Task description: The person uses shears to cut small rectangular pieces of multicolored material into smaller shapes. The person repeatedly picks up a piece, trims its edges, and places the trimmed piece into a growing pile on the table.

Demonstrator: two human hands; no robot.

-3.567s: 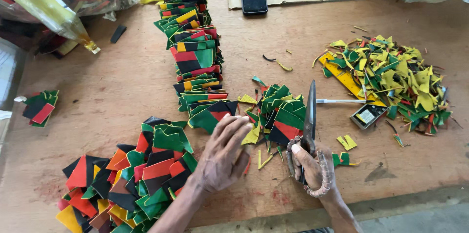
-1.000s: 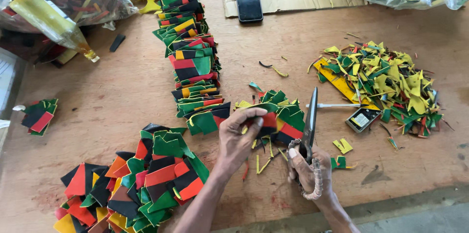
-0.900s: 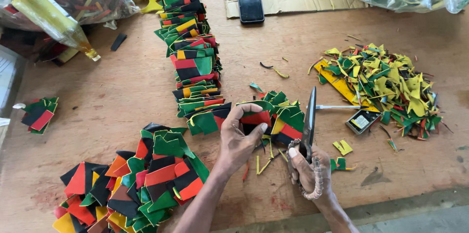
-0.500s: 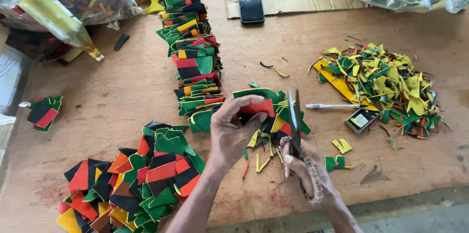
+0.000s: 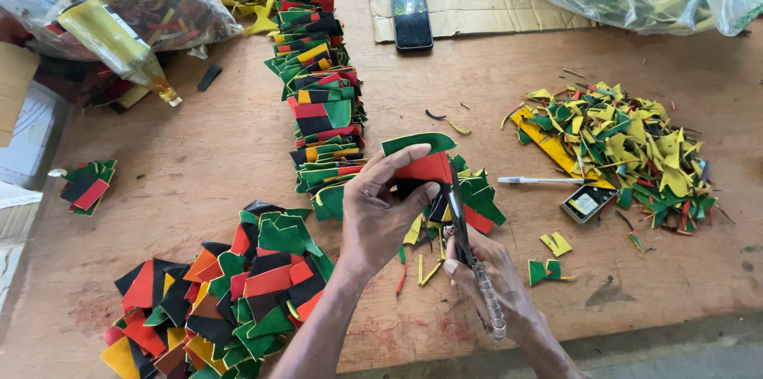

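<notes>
A wooden table [image 5: 199, 156] carries a long row of stacked pieces [image 5: 318, 85] (green, red, black, yellow). Above it, the left hand [image 5: 381, 216] pinches a green-and-red patch [image 5: 421, 158] between thumb and fingers. The right hand [image 5: 497, 284] is closed around scissors [image 5: 459, 224], blades touching the patch's right edge.

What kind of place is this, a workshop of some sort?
Probably a small craft or cutting workshop: a worn wooden worktable carries stacks of red, green, black and yellow cut pieces, a heap of green and yellow offcuts, and metal scissors in the right hand.
</notes>
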